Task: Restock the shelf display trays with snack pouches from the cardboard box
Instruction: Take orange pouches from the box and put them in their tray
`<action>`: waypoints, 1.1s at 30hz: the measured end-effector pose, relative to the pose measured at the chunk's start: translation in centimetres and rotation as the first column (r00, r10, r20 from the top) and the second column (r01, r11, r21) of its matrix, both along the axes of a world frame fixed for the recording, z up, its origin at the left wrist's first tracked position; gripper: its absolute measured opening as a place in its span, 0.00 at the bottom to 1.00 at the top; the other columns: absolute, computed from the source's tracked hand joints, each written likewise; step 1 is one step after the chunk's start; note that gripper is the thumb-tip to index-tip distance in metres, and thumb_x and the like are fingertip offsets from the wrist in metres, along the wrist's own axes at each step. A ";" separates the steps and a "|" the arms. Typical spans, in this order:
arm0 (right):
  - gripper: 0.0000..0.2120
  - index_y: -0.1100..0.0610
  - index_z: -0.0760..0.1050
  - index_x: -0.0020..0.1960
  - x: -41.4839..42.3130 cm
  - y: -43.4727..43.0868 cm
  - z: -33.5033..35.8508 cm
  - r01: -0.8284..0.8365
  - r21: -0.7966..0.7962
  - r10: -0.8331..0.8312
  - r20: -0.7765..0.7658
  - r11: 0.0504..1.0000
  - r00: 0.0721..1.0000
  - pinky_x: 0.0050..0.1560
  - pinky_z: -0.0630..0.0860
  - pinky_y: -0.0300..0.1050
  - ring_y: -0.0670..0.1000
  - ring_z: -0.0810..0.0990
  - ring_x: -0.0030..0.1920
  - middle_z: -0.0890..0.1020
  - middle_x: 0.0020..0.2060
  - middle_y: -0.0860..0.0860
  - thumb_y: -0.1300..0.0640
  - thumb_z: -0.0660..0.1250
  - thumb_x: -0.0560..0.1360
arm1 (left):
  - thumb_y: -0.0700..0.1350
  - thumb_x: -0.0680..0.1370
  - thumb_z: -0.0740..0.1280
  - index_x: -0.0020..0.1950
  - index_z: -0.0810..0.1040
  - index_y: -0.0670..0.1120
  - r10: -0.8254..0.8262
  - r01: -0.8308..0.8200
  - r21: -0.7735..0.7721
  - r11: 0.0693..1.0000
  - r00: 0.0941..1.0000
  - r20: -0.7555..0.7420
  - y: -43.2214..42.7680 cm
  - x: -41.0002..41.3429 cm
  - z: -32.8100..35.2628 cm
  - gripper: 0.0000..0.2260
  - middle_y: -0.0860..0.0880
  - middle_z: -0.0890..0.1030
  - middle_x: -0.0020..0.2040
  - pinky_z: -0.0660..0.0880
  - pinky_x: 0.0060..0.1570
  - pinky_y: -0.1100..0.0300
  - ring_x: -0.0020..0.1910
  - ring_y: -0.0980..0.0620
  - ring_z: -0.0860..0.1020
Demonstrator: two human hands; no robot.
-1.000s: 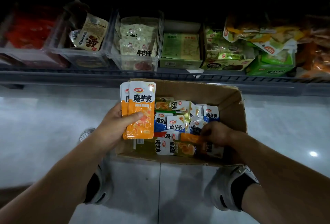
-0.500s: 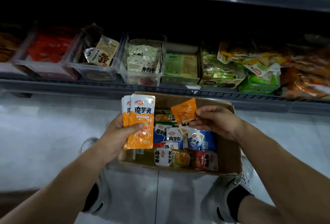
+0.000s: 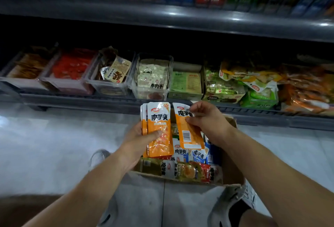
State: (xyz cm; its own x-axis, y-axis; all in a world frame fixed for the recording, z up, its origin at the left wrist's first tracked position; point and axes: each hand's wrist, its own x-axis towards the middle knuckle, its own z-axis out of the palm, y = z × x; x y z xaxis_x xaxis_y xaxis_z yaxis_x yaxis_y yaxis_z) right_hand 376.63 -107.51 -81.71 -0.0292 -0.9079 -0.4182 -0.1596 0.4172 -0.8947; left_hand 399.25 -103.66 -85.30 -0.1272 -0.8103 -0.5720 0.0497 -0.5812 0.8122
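Lettering "魔芋爽" on orange stack (image 3: 159,118) in left hand (image 3: 139,143) and single pouch (image 3: 188,132) in right hand (image 3: 207,120)

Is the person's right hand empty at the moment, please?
No, the right hand pinches an orange snack pouch above the cardboard box.

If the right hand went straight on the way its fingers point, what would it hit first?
Its fingers point left, so the orange pouch in the right hand would likely meet the pouch stack in the left hand first. A narrow gap shows between them; depth is unclear.
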 end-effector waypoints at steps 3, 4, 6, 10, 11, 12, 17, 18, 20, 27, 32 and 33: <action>0.07 0.57 0.72 0.47 -0.4 0.1 1.2 0.088 0.168 -0.134 0.288 0.982 0.948 0.44 0.75 0.51 0.55 0.76 0.39 0.75 0.43 0.59 0.68 0.66 0.78 | 0.43 0.76 0.75 0.63 0.79 0.53 -0.017 0.018 -0.034 0.999 1.000 0.016 0.2 -0.2 1.1 0.17 0.50 0.87 0.55 0.78 0.63 0.40 0.56 0.48 0.85; 0.04 0.58 0.73 0.47 -0.6 0.3 1.7 0.070 0.242 -0.155 0.352 0.968 0.923 0.43 0.73 0.49 0.54 0.74 0.37 0.74 0.40 0.58 0.61 0.68 0.78 | 0.44 0.77 0.75 0.63 0.79 0.54 -0.026 0.027 -0.043 0.999 0.999 0.026 0.3 -0.2 1.3 0.16 0.51 0.87 0.55 0.78 0.63 0.40 0.56 0.48 0.85; 0.18 0.59 0.76 0.53 -1.0 0.9 2.2 0.021 0.327 -0.153 0.384 0.945 0.910 0.40 0.72 0.44 0.51 0.72 0.36 0.76 0.37 0.54 0.46 0.74 0.74 | 0.44 0.77 0.75 0.62 0.79 0.55 -0.030 0.032 -0.053 0.998 0.999 0.035 0.6 -0.3 1.8 0.15 0.52 0.87 0.55 0.78 0.63 0.40 0.56 0.49 0.85; 0.18 0.63 0.72 0.65 -1.1 1.9 2.8 0.062 0.344 -0.251 0.540 0.937 0.804 0.46 0.80 0.48 0.55 0.82 0.41 0.84 0.45 0.58 0.54 0.68 0.79 | 0.44 0.76 0.76 0.63 0.79 0.54 -0.043 0.045 -0.079 0.996 0.998 0.034 1.1 -0.6 2.7 0.16 0.51 0.87 0.55 0.78 0.62 0.40 0.56 0.48 0.85; 0.16 0.63 0.72 0.64 -1.0 1.9 2.9 0.072 0.325 -0.242 0.521 0.943 0.819 0.48 0.82 0.52 0.57 0.84 0.44 0.85 0.47 0.59 0.55 0.65 0.80 | 0.44 0.76 0.76 0.63 0.79 0.53 -0.045 0.047 -0.085 0.995 0.998 0.032 1.2 -0.7 2.9 0.17 0.51 0.87 0.55 0.79 0.62 0.41 0.56 0.48 0.85; 0.14 0.63 0.73 0.63 -0.8 2.0 3.0 0.079 0.291 -0.217 0.480 0.953 0.850 0.50 0.82 0.55 0.58 0.85 0.46 0.85 0.47 0.60 0.56 0.64 0.81 | 0.44 0.76 0.76 0.63 0.79 0.53 -0.045 0.048 -0.091 0.995 0.999 0.029 1.2 -0.9 3.2 0.17 0.50 0.87 0.54 0.79 0.61 0.42 0.56 0.48 0.85; 0.12 0.63 0.76 0.58 -0.6 2.6 4.5 -0.018 0.081 -0.004 0.262 0.997 0.965 0.60 0.76 0.64 0.59 0.79 0.47 0.80 0.46 0.60 0.56 0.65 0.81 | 0.45 0.78 0.74 0.64 0.79 0.55 -0.050 0.051 -0.105 0.993 0.999 0.005 1.4 -1.5 4.5 0.16 0.52 0.87 0.56 0.79 0.62 0.41 0.57 0.49 0.85; 0.10 0.62 0.77 0.56 -0.6 2.8 4.9 -0.051 0.053 0.039 0.219 0.997 0.975 0.54 0.78 0.59 0.57 0.81 0.44 0.82 0.44 0.58 0.55 0.65 0.81 | 0.46 0.78 0.74 0.65 0.79 0.56 -0.062 0.061 -0.104 0.993 0.998 -0.013 1.5 -1.7 4.9 0.17 0.52 0.86 0.57 0.78 0.63 0.41 0.58 0.49 0.84; 0.08 0.59 0.76 0.49 -0.4 3.1 5.7 -0.107 0.005 0.106 0.129 0.994 0.986 0.40 0.78 0.49 0.51 0.80 0.36 0.81 0.37 0.53 0.55 0.66 0.81 | 0.48 0.76 0.75 0.67 0.77 0.57 -0.090 0.084 -0.100 0.991 0.994 -0.055 1.3 -2.2 5.7 0.20 0.51 0.85 0.60 0.79 0.63 0.40 0.60 0.47 0.84; 0.13 0.53 0.74 0.60 -1.3 2.8 10.8 -0.138 -0.018 0.138 0.076 0.990 0.987 0.40 0.83 0.52 0.56 0.86 0.42 0.85 0.48 0.56 0.52 0.71 0.78 | 0.45 0.79 0.71 0.66 0.77 0.55 -0.163 0.147 -0.120 0.982 0.977 -0.137 -0.7 -4.7 10.3 0.16 0.46 0.86 0.57 0.81 0.58 0.42 0.56 0.43 0.85; 0.14 0.53 0.74 0.62 -4.2 1.9 15.9 -0.172 -0.116 0.180 0.066 0.978 0.981 0.30 0.79 0.41 0.47 0.84 0.36 0.85 0.39 0.49 0.62 0.70 0.78 | 0.37 0.83 0.62 0.62 0.80 0.49 -0.219 0.186 -0.195 0.963 0.962 -0.165 -2.9 -8.3 16.1 0.12 0.40 0.87 0.51 0.79 0.55 0.43 0.48 0.40 0.85; 0.12 0.54 0.75 0.61 -4.8 1.6 16.9 -0.183 -0.127 0.192 0.064 0.975 0.979 0.29 0.77 0.41 0.47 0.83 0.34 0.85 0.38 0.48 0.61 0.69 0.79 | 0.37 0.84 0.61 0.61 0.80 0.48 -0.228 0.191 -0.225 0.956 0.961 -0.153 -3.3 -9.2 17.2 0.12 0.40 0.87 0.50 0.80 0.53 0.45 0.46 0.42 0.85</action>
